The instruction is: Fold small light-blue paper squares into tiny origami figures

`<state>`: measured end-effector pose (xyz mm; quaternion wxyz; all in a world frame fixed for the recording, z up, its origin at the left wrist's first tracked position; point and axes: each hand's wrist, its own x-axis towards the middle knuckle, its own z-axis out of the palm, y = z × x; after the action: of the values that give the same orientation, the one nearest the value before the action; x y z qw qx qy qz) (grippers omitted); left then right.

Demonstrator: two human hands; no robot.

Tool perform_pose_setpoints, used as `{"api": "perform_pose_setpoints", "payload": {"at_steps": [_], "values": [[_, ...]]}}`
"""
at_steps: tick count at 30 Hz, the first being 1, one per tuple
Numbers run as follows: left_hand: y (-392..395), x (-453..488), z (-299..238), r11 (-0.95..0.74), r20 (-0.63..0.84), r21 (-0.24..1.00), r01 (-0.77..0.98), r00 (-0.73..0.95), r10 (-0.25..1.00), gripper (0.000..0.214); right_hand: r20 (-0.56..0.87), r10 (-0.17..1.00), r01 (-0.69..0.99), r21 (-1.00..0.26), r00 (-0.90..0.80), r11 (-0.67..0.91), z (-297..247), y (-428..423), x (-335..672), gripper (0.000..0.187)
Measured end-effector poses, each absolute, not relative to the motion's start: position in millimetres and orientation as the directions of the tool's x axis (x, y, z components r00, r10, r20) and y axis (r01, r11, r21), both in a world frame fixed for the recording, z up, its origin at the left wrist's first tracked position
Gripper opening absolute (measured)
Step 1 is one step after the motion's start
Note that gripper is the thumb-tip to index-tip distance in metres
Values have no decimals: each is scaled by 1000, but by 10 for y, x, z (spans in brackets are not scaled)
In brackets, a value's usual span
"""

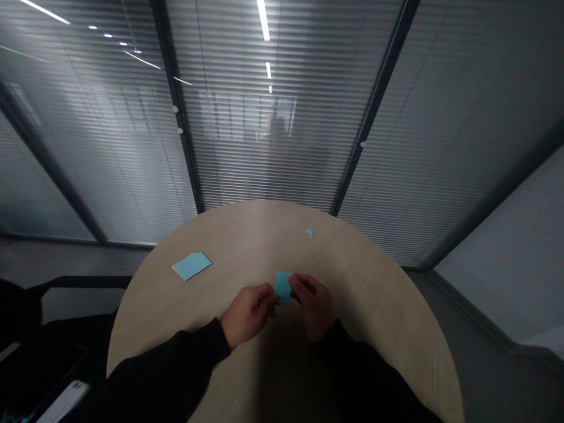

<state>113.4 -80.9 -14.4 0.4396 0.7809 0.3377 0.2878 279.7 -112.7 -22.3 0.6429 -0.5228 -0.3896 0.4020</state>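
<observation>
A small light-blue piece of paper (pixel 282 286) is held upright between both hands above a round wooden table (pixel 379 305). My left hand (pixel 247 312) pinches its lower left edge with closed fingers. My right hand (pixel 314 304) pinches its right edge, fingers curled. Both arms wear black sleeves.
A stack of light-blue paper sheets (pixel 192 265) lies on the table at the left. A tiny folded blue scrap (pixel 309 232) lies near the far edge. Glass walls with blinds stand behind the table. A dark chair and a white object (pixel 66 399) are at lower left.
</observation>
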Motion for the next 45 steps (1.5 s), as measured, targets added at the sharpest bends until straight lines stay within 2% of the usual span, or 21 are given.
{"api": "perform_pose_setpoints", "payload": {"at_steps": [6,13,17,21,26,29,34,36,40,45], "values": [[-811,1152,-147,-338,164,923,184,608,777,38,46,939,-103,-991,341,86,-199,-1139,2779,34],[-747,1120,-229,-286,177,951,121,543,820,44,31,985,-158,-986,170,59,-176,-1154,2724,34],[-747,1121,-202,-296,191,941,162,469,862,40,84,996,-23,-996,8,84,-178,-1171,2720,31],[-772,1133,-180,-248,128,947,205,466,876,38,92,992,140,-987,84,80,-158,-1179,2746,31],[-779,1124,-185,-325,186,918,228,478,858,35,40,994,169,-985,103,22,-140,-1175,2781,31],[-763,1122,-187,-325,193,922,211,478,857,36,64,993,193,-980,101,44,-158,-1171,2788,32],[-744,1134,-215,-419,339,873,251,304,890,22,149,973,283,-954,175,95,-207,-1160,2794,35],[-758,1142,-218,-431,357,867,251,292,887,20,193,958,330,-937,213,115,-213,-1164,2792,34],[-807,1157,-187,-337,271,938,83,430,861,22,260,941,400,-903,215,158,-179,-1184,2781,32],[-797,1167,-156,-143,175,985,-102,515,839,33,279,944,421,-888,176,184,-129,-1195,2781,29]]}}
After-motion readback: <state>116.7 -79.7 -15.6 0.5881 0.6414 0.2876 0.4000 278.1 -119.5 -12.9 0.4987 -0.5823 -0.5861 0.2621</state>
